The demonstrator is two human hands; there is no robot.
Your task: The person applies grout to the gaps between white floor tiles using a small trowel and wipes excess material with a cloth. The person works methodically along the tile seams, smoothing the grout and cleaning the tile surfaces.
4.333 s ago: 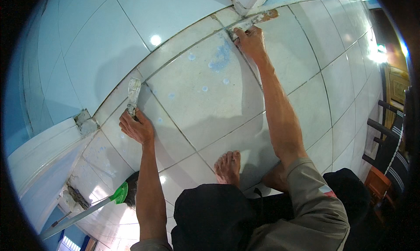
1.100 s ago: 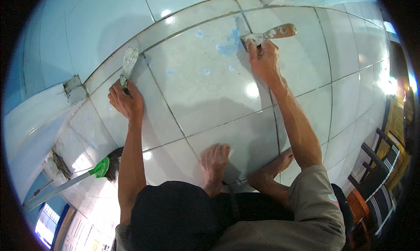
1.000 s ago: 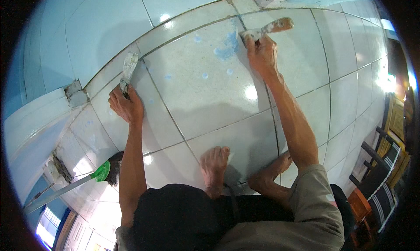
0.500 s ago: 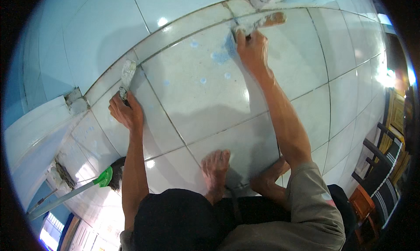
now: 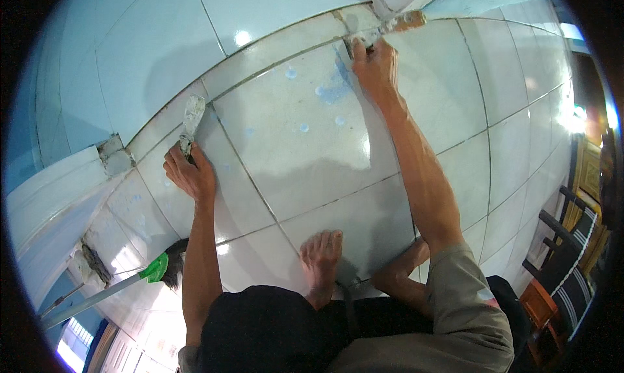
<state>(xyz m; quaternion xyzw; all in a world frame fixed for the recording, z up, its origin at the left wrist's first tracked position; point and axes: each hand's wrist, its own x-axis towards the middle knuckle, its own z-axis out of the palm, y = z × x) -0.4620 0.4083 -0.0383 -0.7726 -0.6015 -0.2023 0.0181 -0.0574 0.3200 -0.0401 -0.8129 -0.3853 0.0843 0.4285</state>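
My left hand (image 5: 192, 174) is closed round the handle of a putty knife (image 5: 194, 116). Its whitish, paste-smeared blade points away from me, over the tile joint near the wall. Farther off on the right, my right hand (image 5: 378, 77) grips a second scraper (image 5: 406, 22), smeared white with a brown end sticking out to the right; its working edge is partly hidden by my fingers. That hand is low over the narrow tile strip at the wall's foot. A light-blue smear (image 5: 334, 90) and several pale-blue spots mark the large floor tile (image 5: 292, 152) beside it.
Light-blue tiled wall (image 5: 156, 48) rises along the far side, with a broken corner (image 5: 116, 155) at left. A green-headed broom (image 5: 155, 269) lies by my left forearm. My bare foot (image 5: 320, 259) is on the tiles. A dark rack-like piece of furniture (image 5: 572, 249) stands at right.
My right hand and its scraper have shifted slightly away from me, toward the wall, uncovering more of the blue smear. My left hand has hardly moved.
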